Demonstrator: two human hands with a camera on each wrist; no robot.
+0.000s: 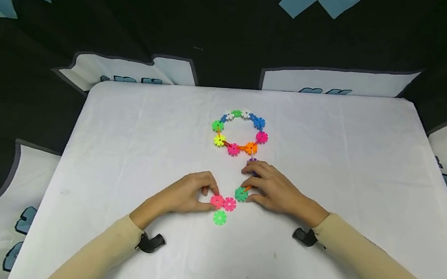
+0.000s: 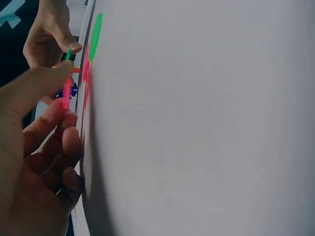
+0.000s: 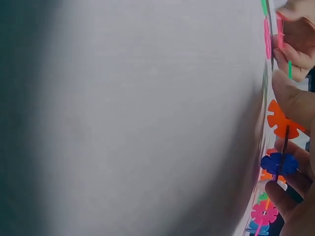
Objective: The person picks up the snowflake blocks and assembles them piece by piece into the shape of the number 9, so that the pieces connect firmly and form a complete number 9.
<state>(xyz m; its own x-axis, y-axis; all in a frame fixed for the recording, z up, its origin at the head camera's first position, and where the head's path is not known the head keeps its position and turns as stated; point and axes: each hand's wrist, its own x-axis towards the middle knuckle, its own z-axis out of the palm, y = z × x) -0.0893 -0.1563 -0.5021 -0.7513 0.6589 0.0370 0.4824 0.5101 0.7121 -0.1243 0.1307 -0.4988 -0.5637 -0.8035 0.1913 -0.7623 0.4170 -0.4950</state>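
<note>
My left hand point(image 1: 191, 193) pinches a pink notched plastic disc point(image 1: 217, 201) between thumb and fingertips. Beside it lies a second pink disc point(image 1: 229, 204), with a light green disc point(image 1: 219, 217) just below on the table. A darker green disc point(image 1: 241, 194) is held at the fingertips of my right hand point(image 1: 274, 189). This green disc joins an orange disc point(image 3: 284, 119) and a blue disc point(image 3: 279, 163), partly covered by the right fingers. That short chain runs up to a ring of linked coloured discs point(image 1: 233, 149).
A white cloth covers the table point(image 1: 155, 129). Dark fabric point(image 1: 232, 25) with pale blue shapes hangs beyond its far edge. Black wrist cameras are strapped under both sleeves, the left one point(image 1: 151, 243) close above the cloth.
</note>
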